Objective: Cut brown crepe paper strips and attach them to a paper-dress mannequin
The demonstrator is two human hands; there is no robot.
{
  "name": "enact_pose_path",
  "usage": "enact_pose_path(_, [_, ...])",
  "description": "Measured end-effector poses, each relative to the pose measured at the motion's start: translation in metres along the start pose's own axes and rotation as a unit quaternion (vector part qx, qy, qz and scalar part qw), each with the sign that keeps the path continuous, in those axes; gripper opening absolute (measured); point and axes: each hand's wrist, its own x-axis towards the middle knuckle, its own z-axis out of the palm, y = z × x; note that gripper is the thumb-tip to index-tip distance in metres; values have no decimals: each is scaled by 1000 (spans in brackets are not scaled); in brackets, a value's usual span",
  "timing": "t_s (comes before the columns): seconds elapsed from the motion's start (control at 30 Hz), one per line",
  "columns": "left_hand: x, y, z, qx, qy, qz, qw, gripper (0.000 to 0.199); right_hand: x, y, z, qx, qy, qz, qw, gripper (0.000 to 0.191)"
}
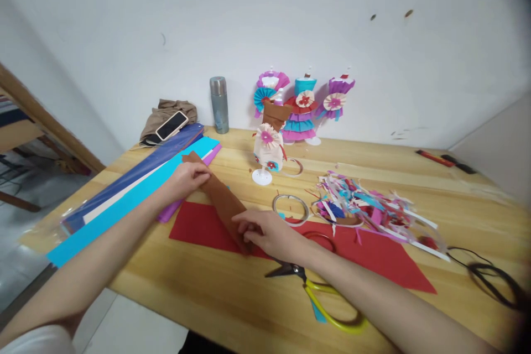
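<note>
Both hands [188,178] [267,235] on brown paper [222,194] (slanted)

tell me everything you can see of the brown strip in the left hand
The brown strip is long, thin and plain-coloured, looks like crepe paper, and blurs at its near end. It runs slantwise, its far end over the blue sheet, its near part over the red sheet. The left hand pinches it near the far end; the right hand, fingers curled, touches it near the other.

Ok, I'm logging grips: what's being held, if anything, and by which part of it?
A brown strip: the left hand pinches it near its far end; the right hand touches it toward the near end, grip unclear.
</note>
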Motion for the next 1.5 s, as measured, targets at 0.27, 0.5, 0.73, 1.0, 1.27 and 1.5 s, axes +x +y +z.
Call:
enact_pose_path(0.27, [21,6,32,22,-71,117,990,19,-4,-16,-6,-110,-72,-83,988,29])
enact_pose_path(0.5, [47,22,30,34,-230,216,948,12,-9,-15,-6,-160,-111,-121,973,29])
enact_pose_path(0.73, [58,19,33,42,-284,219,932,8,-4,-14,-19,-132,-14,-100,986,22])
enact_pose_path(1.0, [50,26,10,35,-276,166,946,5,2,-10,-16,-179,82,65,978,57])
enact_pose_path(1.27, [45,36,-8,-9,-292,114,949,26,12,9,-32,-76,174,81,978,58])
enact_pose_path(1.5, [34,69,-44,-93,-346,64,931,6,3,-11,-57,183,279,-1,943,40])
